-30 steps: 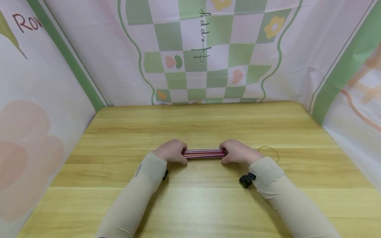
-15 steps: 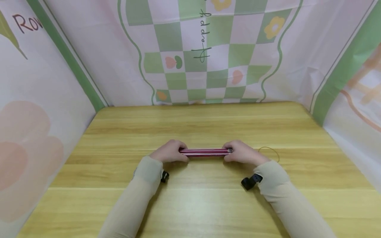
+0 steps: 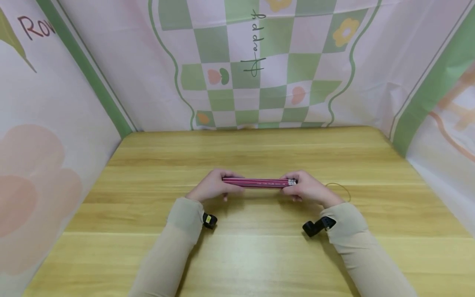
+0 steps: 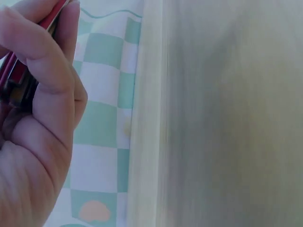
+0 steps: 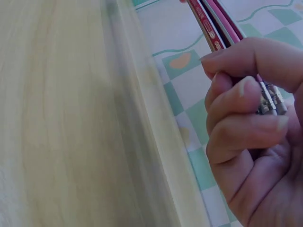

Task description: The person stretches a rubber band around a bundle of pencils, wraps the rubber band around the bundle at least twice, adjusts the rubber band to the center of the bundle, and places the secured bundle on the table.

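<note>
A bundle of dark red pencils [image 3: 259,182] lies level between both hands, raised over the table. My left hand [image 3: 215,184] grips its left end, the thumb on the near side and fingers on the far side. The right hand [image 3: 306,187] pinches the other end, where silver ferrules [image 3: 291,182] show. In the left wrist view, curled fingers [image 4: 49,71] wrap the pencils and partly hide their ends. In the right wrist view, thumb and fingers close round the pencils [image 5: 215,23], with ferrules [image 5: 270,99] poking out toward the palm.
A thin yellowish rubber band [image 3: 339,189] lies on the wooden table [image 3: 241,255], just right of the right hand. Behind the table hangs a green-and-white checked cloth [image 3: 245,99], and printed cloth also covers both sides. A black wrist camera [image 3: 315,227] sits on the right wrist.
Both hands have raised the pencils and moved them slightly away. The hands have spread a little further apart, so more of the bundle and its ferrules show.
</note>
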Demonstrator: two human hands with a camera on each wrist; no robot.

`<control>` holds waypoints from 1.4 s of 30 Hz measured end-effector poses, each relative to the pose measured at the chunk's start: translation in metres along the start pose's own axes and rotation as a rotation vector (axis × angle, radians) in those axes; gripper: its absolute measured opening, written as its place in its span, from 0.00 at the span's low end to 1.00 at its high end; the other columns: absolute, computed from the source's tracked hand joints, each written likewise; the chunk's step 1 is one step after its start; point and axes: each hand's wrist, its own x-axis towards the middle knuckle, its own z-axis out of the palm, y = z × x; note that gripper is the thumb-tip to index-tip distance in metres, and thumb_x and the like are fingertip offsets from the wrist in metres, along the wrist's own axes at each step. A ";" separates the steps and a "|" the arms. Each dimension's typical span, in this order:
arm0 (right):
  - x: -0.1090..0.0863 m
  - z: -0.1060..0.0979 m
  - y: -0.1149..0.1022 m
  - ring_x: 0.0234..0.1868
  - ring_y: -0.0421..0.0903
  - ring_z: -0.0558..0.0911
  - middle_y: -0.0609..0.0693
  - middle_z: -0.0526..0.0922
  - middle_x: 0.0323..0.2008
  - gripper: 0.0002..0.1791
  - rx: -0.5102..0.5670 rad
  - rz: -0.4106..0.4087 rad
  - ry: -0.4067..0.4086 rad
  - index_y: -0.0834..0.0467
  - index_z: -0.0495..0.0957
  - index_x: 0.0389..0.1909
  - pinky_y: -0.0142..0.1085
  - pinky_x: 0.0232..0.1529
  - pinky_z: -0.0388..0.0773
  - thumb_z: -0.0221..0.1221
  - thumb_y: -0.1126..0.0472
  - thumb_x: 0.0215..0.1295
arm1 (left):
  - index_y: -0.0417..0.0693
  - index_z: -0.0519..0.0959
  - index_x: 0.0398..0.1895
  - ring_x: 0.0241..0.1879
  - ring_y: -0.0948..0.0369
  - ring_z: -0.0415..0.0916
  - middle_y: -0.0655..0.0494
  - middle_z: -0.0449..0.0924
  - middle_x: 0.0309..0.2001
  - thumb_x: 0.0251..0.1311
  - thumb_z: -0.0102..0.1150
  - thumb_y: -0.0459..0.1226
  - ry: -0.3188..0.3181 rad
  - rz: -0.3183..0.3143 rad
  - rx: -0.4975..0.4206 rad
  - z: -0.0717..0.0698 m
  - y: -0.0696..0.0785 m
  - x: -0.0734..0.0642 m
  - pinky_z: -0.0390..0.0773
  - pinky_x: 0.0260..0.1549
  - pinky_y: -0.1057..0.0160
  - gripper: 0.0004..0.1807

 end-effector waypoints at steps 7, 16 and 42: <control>-0.002 0.002 -0.005 0.14 0.38 0.71 0.54 0.78 0.21 0.20 0.031 -0.003 0.020 0.71 0.77 0.52 0.30 0.15 0.70 0.62 0.68 0.58 | 0.47 0.81 0.57 0.13 0.63 0.72 0.49 0.87 0.42 0.54 0.72 0.35 0.030 0.018 -0.079 0.009 0.003 0.002 0.79 0.17 0.64 0.25; -0.001 0.006 -0.007 0.14 0.38 0.70 0.52 0.77 0.19 0.22 0.012 -0.021 0.049 0.70 0.77 0.53 0.30 0.15 0.69 0.64 0.66 0.57 | 0.40 0.78 0.60 0.23 0.58 0.82 0.41 0.87 0.42 0.54 0.72 0.32 0.036 0.031 -0.230 0.019 0.005 0.002 0.84 0.23 0.61 0.28; -0.021 -0.019 -0.008 0.42 0.47 0.84 0.67 0.79 0.53 0.27 -0.051 -0.147 0.113 0.68 0.68 0.65 0.40 0.48 0.83 0.56 0.56 0.73 | 0.47 0.83 0.55 0.25 0.58 0.81 0.33 0.85 0.42 0.52 0.75 0.37 0.088 0.021 -0.316 0.021 0.001 -0.001 0.79 0.18 0.67 0.24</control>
